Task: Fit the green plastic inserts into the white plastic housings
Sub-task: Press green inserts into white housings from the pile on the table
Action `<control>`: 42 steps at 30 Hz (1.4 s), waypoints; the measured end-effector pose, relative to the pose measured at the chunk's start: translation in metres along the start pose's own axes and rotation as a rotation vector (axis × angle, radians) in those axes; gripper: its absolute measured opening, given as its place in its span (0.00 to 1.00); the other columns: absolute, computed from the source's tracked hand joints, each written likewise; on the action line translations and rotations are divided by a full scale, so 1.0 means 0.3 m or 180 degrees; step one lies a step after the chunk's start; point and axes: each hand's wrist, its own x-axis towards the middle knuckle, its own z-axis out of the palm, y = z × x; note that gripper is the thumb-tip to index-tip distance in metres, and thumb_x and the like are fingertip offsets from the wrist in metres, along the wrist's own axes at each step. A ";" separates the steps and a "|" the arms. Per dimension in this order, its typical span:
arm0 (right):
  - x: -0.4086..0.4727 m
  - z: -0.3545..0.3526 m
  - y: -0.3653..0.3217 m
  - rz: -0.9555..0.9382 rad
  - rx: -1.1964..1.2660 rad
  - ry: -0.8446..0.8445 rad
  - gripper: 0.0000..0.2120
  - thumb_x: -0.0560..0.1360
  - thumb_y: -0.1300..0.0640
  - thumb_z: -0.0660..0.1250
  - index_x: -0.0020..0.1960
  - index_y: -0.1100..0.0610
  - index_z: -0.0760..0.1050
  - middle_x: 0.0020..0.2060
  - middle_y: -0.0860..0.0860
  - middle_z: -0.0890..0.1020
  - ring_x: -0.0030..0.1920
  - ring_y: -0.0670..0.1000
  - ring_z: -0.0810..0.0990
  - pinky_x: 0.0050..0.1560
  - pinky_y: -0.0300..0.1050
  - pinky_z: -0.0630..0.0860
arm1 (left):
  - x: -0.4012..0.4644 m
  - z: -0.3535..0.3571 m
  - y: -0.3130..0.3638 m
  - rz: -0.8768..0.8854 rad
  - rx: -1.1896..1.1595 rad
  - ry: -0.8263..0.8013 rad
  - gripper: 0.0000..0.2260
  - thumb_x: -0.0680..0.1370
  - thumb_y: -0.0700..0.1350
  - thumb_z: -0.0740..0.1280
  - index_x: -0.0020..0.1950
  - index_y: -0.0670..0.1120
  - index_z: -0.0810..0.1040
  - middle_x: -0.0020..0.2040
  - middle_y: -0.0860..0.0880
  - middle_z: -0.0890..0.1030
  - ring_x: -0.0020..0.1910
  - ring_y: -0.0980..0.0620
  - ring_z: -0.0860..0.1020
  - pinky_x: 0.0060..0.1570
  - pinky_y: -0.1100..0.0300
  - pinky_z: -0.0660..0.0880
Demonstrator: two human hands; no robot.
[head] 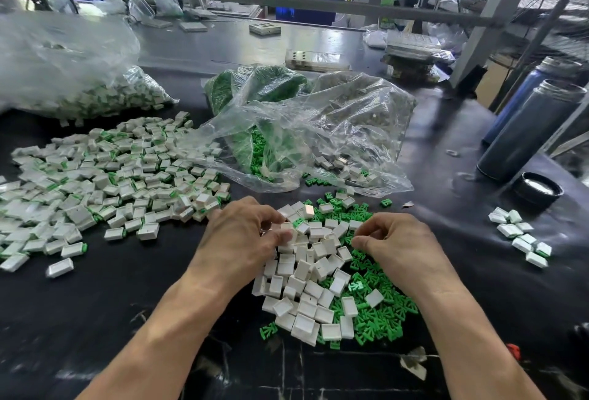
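- Left hand [242, 234] curls over housings [306, 275]; right hand [395, 240] pinches, contents unclear.
- Risk: inserts [379, 310] lie tangled, so one may go in skewed and jam.

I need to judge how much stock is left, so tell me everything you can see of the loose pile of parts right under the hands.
The working pile lies on the black table between both hands. It mixes small white plastic housings, boxy and mostly open-faced, heaped over flat green inserts spreading toward its right side. The left hand and right hand reach into its far end, fingers curled.
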 end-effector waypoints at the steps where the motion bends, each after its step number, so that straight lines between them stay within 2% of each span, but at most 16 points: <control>1: -0.001 0.001 -0.001 0.0014 -0.0086 -0.0007 0.06 0.72 0.46 0.79 0.40 0.42 0.83 0.36 0.40 0.82 0.40 0.42 0.80 0.45 0.45 0.77 | 0.000 0.001 0.001 0.0004 0.0028 0.0011 0.13 0.74 0.61 0.72 0.58 0.60 0.82 0.49 0.60 0.76 0.53 0.58 0.75 0.63 0.51 0.73; 5: -0.007 0.004 -0.013 0.0035 -0.0357 -0.0008 0.06 0.73 0.46 0.78 0.44 0.42 0.81 0.41 0.39 0.81 0.46 0.44 0.80 0.50 0.46 0.76 | -0.001 0.007 0.001 0.0070 -0.0016 0.0058 0.07 0.76 0.58 0.73 0.52 0.61 0.82 0.49 0.60 0.77 0.51 0.62 0.73 0.62 0.54 0.72; 8: -0.011 0.008 -0.017 -0.0005 -0.0404 0.0022 0.06 0.74 0.47 0.77 0.43 0.43 0.80 0.41 0.39 0.81 0.45 0.44 0.80 0.49 0.45 0.74 | -0.001 0.009 -0.006 0.0097 -0.0006 0.0069 0.04 0.77 0.57 0.72 0.50 0.60 0.83 0.48 0.60 0.76 0.51 0.62 0.73 0.59 0.57 0.72; 13: -0.012 0.002 -0.017 -0.0043 -0.0296 0.0003 0.05 0.75 0.48 0.76 0.44 0.43 0.81 0.41 0.40 0.81 0.45 0.42 0.79 0.51 0.47 0.77 | 0.004 -0.002 -0.014 0.0104 -0.0187 0.0035 0.04 0.76 0.57 0.73 0.48 0.60 0.83 0.48 0.60 0.76 0.50 0.61 0.73 0.53 0.60 0.71; 16: -0.017 -0.001 -0.020 -0.0085 -0.0203 -0.0109 0.05 0.75 0.50 0.76 0.45 0.43 0.81 0.43 0.41 0.80 0.46 0.44 0.79 0.54 0.49 0.79 | 0.003 -0.019 -0.020 0.0117 -0.0270 -0.0165 0.05 0.73 0.58 0.76 0.43 0.61 0.82 0.46 0.60 0.76 0.47 0.62 0.74 0.49 0.62 0.71; 18: -0.023 -0.002 -0.021 -0.0126 -0.0257 -0.0147 0.05 0.76 0.51 0.76 0.44 0.43 0.81 0.43 0.41 0.80 0.46 0.44 0.79 0.54 0.50 0.79 | 0.002 -0.031 -0.026 0.0122 -0.0280 -0.0323 0.07 0.71 0.59 0.77 0.44 0.64 0.81 0.46 0.60 0.76 0.47 0.62 0.74 0.46 0.64 0.69; 24: -0.029 -0.001 -0.030 -0.0187 -0.0428 -0.0210 0.07 0.78 0.54 0.74 0.43 0.43 0.81 0.44 0.41 0.78 0.46 0.45 0.78 0.55 0.51 0.80 | 0.002 -0.020 -0.017 0.0144 -0.0287 -0.0363 0.05 0.72 0.55 0.78 0.42 0.61 0.83 0.47 0.59 0.78 0.50 0.60 0.76 0.57 0.55 0.76; 25: -0.029 -0.001 -0.031 -0.0196 -0.0436 -0.0209 0.07 0.78 0.54 0.74 0.43 0.44 0.81 0.43 0.41 0.78 0.45 0.44 0.78 0.54 0.50 0.79 | 0.001 -0.017 -0.017 0.0163 -0.0333 -0.0321 0.05 0.72 0.55 0.77 0.42 0.61 0.83 0.46 0.59 0.78 0.49 0.61 0.76 0.55 0.57 0.76; 28: -0.030 -0.002 -0.033 -0.0260 -0.0538 -0.0210 0.07 0.78 0.52 0.73 0.43 0.45 0.80 0.44 0.41 0.77 0.45 0.44 0.76 0.54 0.50 0.78 | -0.002 -0.017 -0.017 0.0245 -0.0537 -0.0144 0.04 0.74 0.56 0.75 0.44 0.60 0.82 0.42 0.61 0.79 0.41 0.65 0.77 0.41 0.69 0.71; 30: -0.030 0.000 -0.034 -0.0293 -0.0596 -0.0203 0.07 0.79 0.52 0.72 0.43 0.45 0.79 0.44 0.41 0.77 0.46 0.44 0.76 0.55 0.50 0.77 | -0.005 -0.017 -0.014 0.0268 -0.0750 -0.0025 0.04 0.75 0.55 0.75 0.46 0.59 0.81 0.40 0.61 0.81 0.39 0.65 0.78 0.38 0.70 0.72; 33: -0.032 -0.001 -0.034 -0.0293 -0.0635 -0.0167 0.07 0.80 0.51 0.71 0.43 0.45 0.78 0.45 0.40 0.77 0.47 0.44 0.76 0.55 0.49 0.76 | -0.008 -0.010 -0.004 0.0353 -0.1125 0.0108 0.05 0.75 0.52 0.76 0.47 0.58 0.82 0.43 0.63 0.82 0.41 0.62 0.81 0.40 0.68 0.76; 38: -0.030 -0.020 -0.024 -0.0132 -0.0696 -0.0073 0.08 0.77 0.48 0.74 0.41 0.45 0.78 0.40 0.40 0.79 0.42 0.40 0.75 0.45 0.46 0.71 | -0.012 0.010 0.012 0.0355 -0.1772 0.0216 0.08 0.75 0.48 0.76 0.51 0.56 0.83 0.46 0.57 0.84 0.46 0.56 0.82 0.48 0.61 0.81; 42: -0.029 -0.021 -0.028 0.0012 -0.0870 -0.0147 0.09 0.76 0.47 0.76 0.41 0.45 0.78 0.38 0.40 0.80 0.41 0.41 0.76 0.44 0.45 0.71 | -0.016 0.016 0.026 0.0378 -0.2095 0.0174 0.13 0.75 0.44 0.76 0.57 0.58 0.83 0.49 0.58 0.85 0.48 0.58 0.82 0.49 0.66 0.79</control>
